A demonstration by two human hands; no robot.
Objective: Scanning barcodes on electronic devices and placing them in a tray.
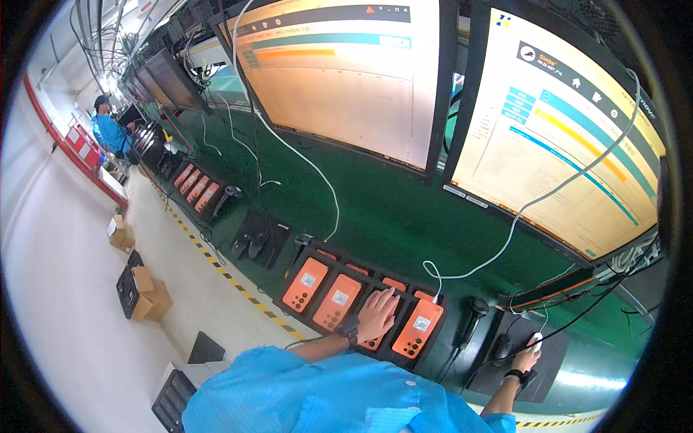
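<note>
My left hand (377, 315) lies flat, fingers stretched out, over an orange phone (372, 344) in a black tray (395, 336). Its palm covers most of that phone. Beside it, another orange phone (417, 329) lies back side up with a white cable (521, 211) running to its upper end. To the left in the same tray are two more orange phones (336, 300) (304, 285) with white labels. At the right, my right hand (528, 359) is closed over a white computer mouse (535, 341) on a dark mat (543, 376).
Two lit monitors (339, 79) (556, 137) stand behind the green bench (375, 209). A handheld scanner (473, 323) and a black mouse (504, 346) lie between my hands. Further left are another phone tray (196, 189), cardboard boxes (151, 294) on the floor and a person in blue (112, 133).
</note>
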